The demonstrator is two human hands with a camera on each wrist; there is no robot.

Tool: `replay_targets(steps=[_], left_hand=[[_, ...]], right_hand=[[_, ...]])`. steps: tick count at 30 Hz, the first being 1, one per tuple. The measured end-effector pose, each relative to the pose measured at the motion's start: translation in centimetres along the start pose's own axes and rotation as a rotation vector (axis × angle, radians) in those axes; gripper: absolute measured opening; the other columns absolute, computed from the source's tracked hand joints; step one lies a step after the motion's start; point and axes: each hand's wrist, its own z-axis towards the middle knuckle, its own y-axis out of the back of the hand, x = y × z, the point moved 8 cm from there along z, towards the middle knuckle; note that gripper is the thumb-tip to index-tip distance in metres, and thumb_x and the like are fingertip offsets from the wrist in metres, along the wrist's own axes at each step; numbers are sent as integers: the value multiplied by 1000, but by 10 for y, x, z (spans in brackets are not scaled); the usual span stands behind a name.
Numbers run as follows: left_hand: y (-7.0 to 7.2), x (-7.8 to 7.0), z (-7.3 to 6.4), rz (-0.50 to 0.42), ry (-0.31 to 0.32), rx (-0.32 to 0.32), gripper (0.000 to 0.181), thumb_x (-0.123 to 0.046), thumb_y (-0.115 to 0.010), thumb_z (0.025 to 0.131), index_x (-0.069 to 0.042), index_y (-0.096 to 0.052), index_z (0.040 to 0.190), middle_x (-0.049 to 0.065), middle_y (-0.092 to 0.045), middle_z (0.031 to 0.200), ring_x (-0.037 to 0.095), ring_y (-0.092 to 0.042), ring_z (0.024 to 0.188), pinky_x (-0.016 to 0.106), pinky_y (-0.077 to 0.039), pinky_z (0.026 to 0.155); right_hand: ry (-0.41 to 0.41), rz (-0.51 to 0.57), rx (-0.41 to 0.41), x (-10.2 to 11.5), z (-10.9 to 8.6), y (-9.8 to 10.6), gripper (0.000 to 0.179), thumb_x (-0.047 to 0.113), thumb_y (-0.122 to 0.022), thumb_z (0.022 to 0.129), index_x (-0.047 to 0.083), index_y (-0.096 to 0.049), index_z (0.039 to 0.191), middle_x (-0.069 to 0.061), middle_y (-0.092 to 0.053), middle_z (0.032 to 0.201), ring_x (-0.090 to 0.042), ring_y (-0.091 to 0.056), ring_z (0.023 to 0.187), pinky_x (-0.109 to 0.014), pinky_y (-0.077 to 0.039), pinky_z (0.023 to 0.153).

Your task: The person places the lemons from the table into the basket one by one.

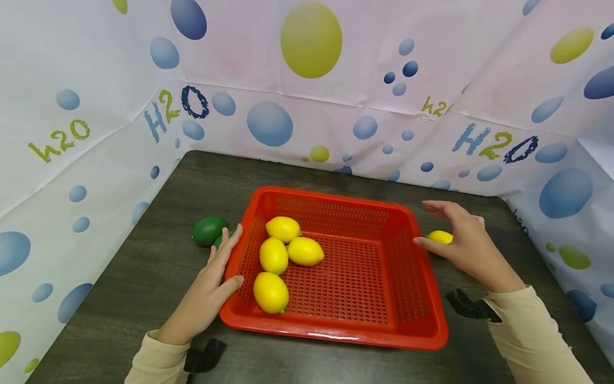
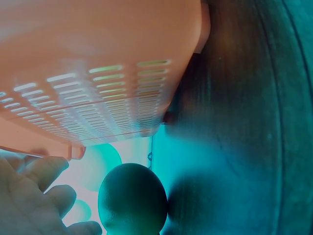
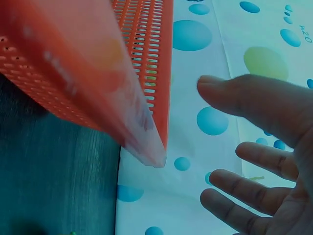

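Observation:
A red plastic basket [image 1: 336,332] sits on the dark table, with several yellow lemons [image 1: 305,251] grouped at its left end. My left hand [image 1: 203,296] rests at the basket's left rim, thumb over the edge and fingers loosely extended along the outside. Beyond those fingers lie two dark green fruits [image 1: 209,230], one partly hidden by them; a rounded fruit [image 2: 132,198] shows dark in the left wrist view. My right hand [image 1: 462,242] is raised by the right rim, thumb and fingers spread wide with nothing between them. Another yellow lemon [image 1: 439,237] lies outside the basket, partly covered by this hand.
White sheeting [image 1: 364,101] printed with blue and green dots stands along the back and both sides of the table [image 1: 158,256]. Each wrist wears a black strap mount, the left mount [image 1: 205,356] close to the basket's front left corner.

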Motion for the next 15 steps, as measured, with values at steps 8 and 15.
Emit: replay_targets(steps=[8,15], left_hand=[[0,1,-2,-3,16,1,77,-5,-54,103,-20,-15,167,9,-12,172,37,4,157,70,9,118],[0,0,0,3,19,2,76,-7,-54,104,-20,-15,167,10,-11,172,36,5,158,69,8,119]], right_hand=[[-14,25,4,-6,-3,-1,74,23,-87,85,-1,-51,144,-27,-55,139,-45,-52,121,-73,-23,94],[-88,0,0,-21,-8,-1,74,19,-87,83,-3,-50,143,-30,-55,136,-47,-52,118,-75,-23,94]])
